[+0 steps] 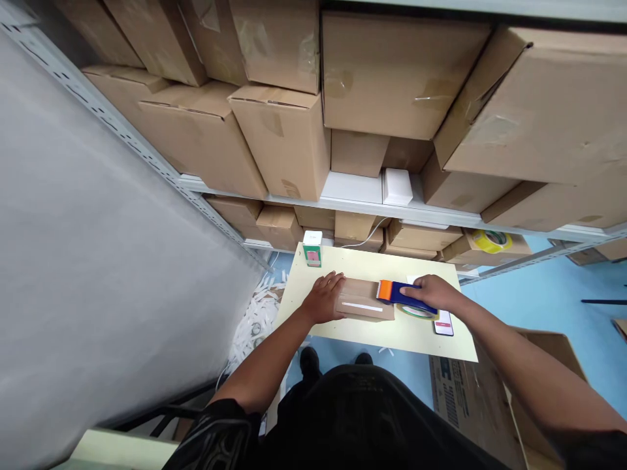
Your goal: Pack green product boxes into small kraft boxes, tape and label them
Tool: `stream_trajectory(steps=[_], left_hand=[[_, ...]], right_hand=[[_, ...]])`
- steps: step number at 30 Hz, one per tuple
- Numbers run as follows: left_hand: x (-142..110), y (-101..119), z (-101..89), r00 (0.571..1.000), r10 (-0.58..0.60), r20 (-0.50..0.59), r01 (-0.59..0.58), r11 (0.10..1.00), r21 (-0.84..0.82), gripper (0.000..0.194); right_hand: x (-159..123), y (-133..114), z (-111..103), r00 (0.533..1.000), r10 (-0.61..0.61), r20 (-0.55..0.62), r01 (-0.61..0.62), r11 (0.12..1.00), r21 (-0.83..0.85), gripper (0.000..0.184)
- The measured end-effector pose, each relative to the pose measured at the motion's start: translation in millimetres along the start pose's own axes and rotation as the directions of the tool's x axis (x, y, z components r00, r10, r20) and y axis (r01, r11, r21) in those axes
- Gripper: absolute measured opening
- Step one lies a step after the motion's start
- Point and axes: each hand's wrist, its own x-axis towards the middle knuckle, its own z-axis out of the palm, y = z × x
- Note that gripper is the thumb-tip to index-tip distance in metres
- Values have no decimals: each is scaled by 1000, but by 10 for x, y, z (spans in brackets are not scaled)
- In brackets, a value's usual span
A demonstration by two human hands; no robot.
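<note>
On the pale yellow table a small cardboard box [365, 289] lies lengthwise, with a white strip along its near side. My left hand [323, 299] grips the box's left end, fingers along its far edge. In my right hand [431, 292] is a blue tape dispenser [410, 295] with an orange head, closed in the fingers. The dispenser's head is over the box's right end, and its tape roll shows beneath the hand. Whether the blade touches the cardboard I cannot tell. Beyond my left hand stands a small green and white box [312, 249].
A phone [443, 323] lies at the right of the table [343, 333]. Shelves full of cartons [279, 140] rise behind it. Yellow tape [492, 241] rests on a lower carton. White paper strips [255, 320] litter the floor at left; an open carton [548, 346] stands at right.
</note>
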Motion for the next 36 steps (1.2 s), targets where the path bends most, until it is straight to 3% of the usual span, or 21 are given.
stream_trajectory(steps=[6,11,15,19,25,28,31,34,36], left_hand=[[23,-13,-15,1000,16,20,-16,1000,10,116],[43,-7,-25,999,4,40,-4,1000,13,114],[59,7,-28,999,-4,39,4,1000,6,117],[64,17,-23,999,-6,39,6,1000,17,117],[56,6,5,1000,4,21,-5,1000,16,118],[60,4,5,999,-9,41,9,1000,13,117],[64,16,-6,998,-23,52,22,1000,13,115],[65,31,-12,999,-25,40,25,1000,10,115],[65,32,-6,999,-21,25,20,1000,10,117]], right_hand=[[-208,716,-100,996,75,46,-80,992,101,69],[-286,970,-153,992,82,94,-90,992,89,71],[-211,1020,-115,992,96,85,-97,995,5,69],[1,971,61,993,83,81,-71,987,-145,69],[334,756,284,987,95,127,-73,983,-166,74],[466,709,309,969,158,190,-141,985,-98,71],[540,768,353,924,240,297,-281,954,103,64],[506,874,500,881,230,414,-383,859,338,57],[424,937,662,870,248,425,-407,849,337,52]])
